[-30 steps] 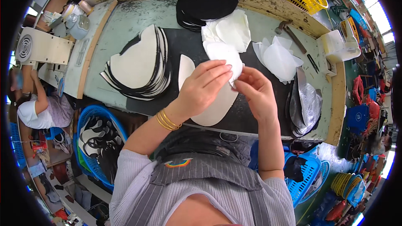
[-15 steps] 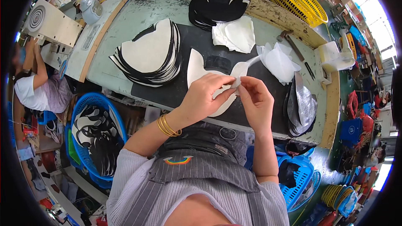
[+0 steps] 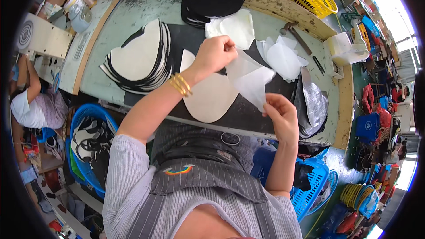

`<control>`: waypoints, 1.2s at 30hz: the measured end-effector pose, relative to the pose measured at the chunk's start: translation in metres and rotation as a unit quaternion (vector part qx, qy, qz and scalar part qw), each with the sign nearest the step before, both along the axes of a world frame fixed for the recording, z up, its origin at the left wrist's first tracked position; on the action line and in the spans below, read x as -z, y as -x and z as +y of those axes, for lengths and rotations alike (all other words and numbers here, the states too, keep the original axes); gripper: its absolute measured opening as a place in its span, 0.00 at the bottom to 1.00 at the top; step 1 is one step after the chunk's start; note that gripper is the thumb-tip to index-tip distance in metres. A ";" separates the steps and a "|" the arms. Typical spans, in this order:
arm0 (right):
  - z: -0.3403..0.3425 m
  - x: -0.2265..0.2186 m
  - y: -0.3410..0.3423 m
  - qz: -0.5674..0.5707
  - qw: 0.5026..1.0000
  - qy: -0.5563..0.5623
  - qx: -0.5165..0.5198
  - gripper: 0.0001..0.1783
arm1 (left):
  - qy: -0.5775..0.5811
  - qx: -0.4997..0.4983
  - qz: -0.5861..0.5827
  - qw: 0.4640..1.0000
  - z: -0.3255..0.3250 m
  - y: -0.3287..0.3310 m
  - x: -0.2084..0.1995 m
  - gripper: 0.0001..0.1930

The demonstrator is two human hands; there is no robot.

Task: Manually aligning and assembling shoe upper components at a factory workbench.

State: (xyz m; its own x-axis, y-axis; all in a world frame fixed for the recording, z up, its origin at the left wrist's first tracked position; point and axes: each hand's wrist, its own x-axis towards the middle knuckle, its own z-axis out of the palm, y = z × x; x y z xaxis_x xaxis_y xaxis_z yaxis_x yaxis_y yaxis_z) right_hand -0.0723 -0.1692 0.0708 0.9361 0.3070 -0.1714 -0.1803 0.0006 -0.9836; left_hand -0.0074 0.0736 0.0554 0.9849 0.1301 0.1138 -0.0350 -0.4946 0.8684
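Above the dark mat at the middle of the worktop, both hands hold one thin translucent white sheet in the air. At about twelve o'clock from the sheet, the left hand is closed in a pinch on its upper edge; at about five o'clock, the right hand pinches the lower corner between thumb and fingertips, so the sheet hangs slack and creased between them. Directly beneath, flat on the mat, lies a cream, rounded cut piece. At nine o'clock from it sits a fanned stack of black-and-white pieces; at twelve o'clock a pile of black parts with a white sheet in front; at two o'clock more loose translucent sheets. A silvery bag lies at three o'clock near the edge. Judging from the light grips, the film could fold on itself or tear if the hands pull apart unevenly, and it could slip from the right fingertips, which catch only a corner. It could also settle skewed or wrinkled over the cream piece, since it sags and is not taut.
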 end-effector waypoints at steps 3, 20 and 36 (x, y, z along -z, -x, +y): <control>-0.035 0.007 0.012 0.045 0.998 -0.050 -0.016 0.14 | -0.098 0.028 -0.042 0.994 0.000 -0.050 0.016 0.11; -0.005 0.016 0.007 0.172 0.856 -0.464 -0.148 0.29 | 0.491 0.281 0.357 0.743 -0.019 0.108 0.006 0.46; 0.035 -0.018 0.042 -0.491 0.824 0.242 0.150 0.13 | 0.612 -0.007 0.131 0.780 -0.021 0.143 -0.013 0.09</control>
State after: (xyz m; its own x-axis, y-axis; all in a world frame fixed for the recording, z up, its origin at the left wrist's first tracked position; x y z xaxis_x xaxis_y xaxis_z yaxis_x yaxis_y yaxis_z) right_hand -0.1141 -0.1346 0.0891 0.7179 0.1554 0.6786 0.6389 -0.5342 -0.5536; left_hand -0.1504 0.0528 0.0687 0.9510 -0.0063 -0.3092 0.2216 0.7113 0.6671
